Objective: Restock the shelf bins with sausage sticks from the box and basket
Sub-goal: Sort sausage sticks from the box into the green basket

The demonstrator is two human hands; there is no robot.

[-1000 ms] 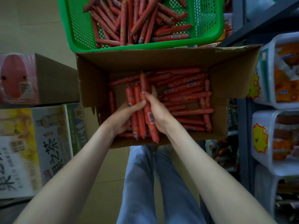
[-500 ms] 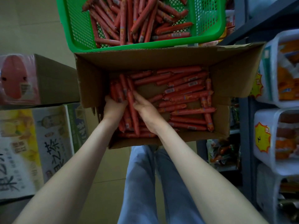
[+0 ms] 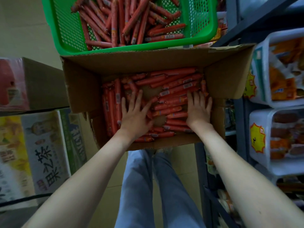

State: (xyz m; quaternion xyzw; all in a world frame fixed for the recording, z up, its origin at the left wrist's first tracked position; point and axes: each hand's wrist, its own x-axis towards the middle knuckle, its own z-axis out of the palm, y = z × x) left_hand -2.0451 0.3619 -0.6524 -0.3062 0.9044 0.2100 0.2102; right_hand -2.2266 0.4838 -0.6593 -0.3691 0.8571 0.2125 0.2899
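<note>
Two hands flat on sausage sticks inside box: left hand, right hand, fingers spread, grip apart, clamping nothing. Basket at 12 o'clock, shelf bins at 3 o'clock.

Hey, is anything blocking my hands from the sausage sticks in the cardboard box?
Nothing visible does. The box is open on top, and the left hand and right hand both rest flat on the sausage sticks inside.

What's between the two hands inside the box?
In the head view, crosswise sausage sticks and bare patches of box floor lie between the left hand and right hand.
</note>
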